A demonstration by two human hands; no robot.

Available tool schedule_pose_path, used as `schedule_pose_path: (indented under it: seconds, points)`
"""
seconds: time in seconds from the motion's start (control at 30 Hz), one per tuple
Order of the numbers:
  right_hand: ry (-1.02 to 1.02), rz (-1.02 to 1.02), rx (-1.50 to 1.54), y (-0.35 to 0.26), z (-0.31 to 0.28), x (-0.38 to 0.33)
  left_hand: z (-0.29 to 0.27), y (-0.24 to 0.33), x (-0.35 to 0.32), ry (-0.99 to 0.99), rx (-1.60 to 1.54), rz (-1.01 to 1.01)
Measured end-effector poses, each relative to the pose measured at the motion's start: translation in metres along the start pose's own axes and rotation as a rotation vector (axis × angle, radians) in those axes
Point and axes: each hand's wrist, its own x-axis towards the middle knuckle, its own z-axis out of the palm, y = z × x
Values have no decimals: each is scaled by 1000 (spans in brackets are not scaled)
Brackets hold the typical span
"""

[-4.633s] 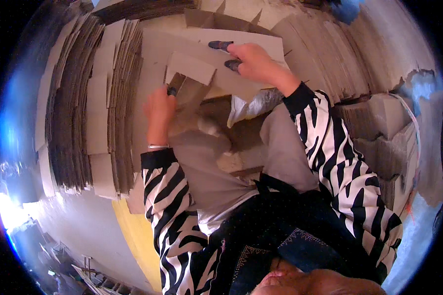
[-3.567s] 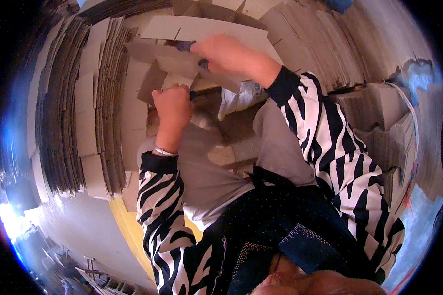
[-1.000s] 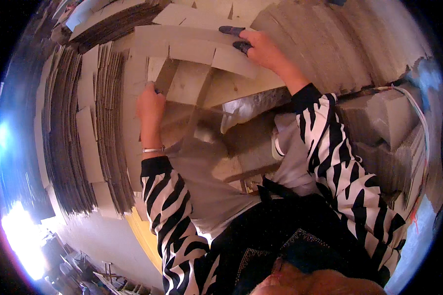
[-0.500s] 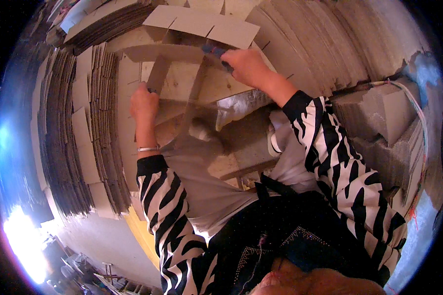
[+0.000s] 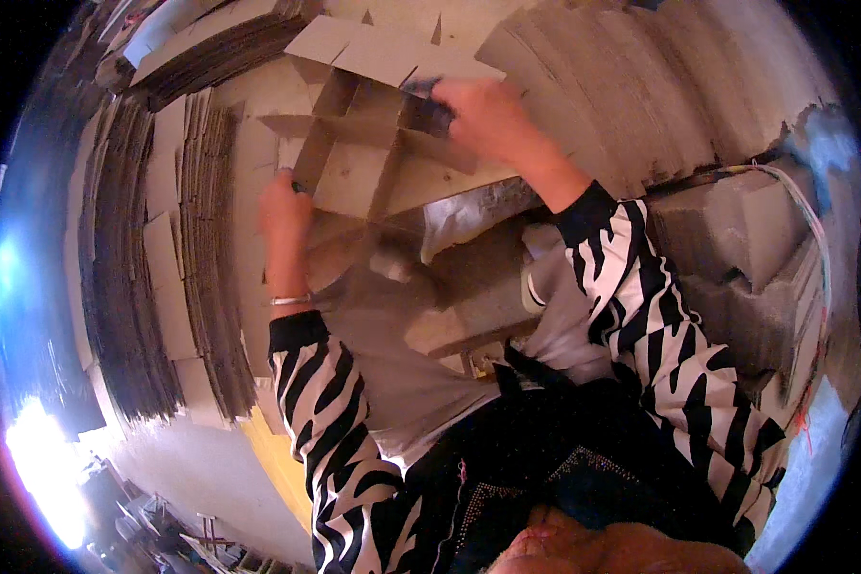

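Slotted cardboard strips cross one another in a divider grid [image 5: 385,177] in front of me, standing on edge with square cells between them. My left hand [image 5: 285,212] is closed at the grid's left side, its fingers on the end of a lengthwise strip. At the far right of the grid, my right hand [image 5: 488,120] is closed on a cardboard strip near a crossing; motion blurs it. Dark coverings show on fingers of both hands. A wide pale slotted strip [image 5: 383,53] lies across the far end of the grid.
Stacks of flat cardboard strips stand to the left [image 5: 206,258] and far right [image 5: 593,91]. A crumpled silvery sheet [image 5: 469,212] lies below the grid, near my legs. Cables [image 5: 808,206] run along the right side. A yellow board edge [image 5: 275,459] shows lower left.
A cross strip has come nearer and now sits across the lengthwise strips, so more cells show. My right hand has shifted slightly; my left hand stays at the left side, a little lower.
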Motion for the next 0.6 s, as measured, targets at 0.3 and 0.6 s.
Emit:
schedule_pose_path:
  seconds: [0.3, 0.6]
  points:
    - [52, 383, 154, 67, 16, 32, -18, -9, -14, 90, -93, 177]
    - [-14, 733, 1147, 70, 76, 45, -68, -67, -62, -79, -131, -224]
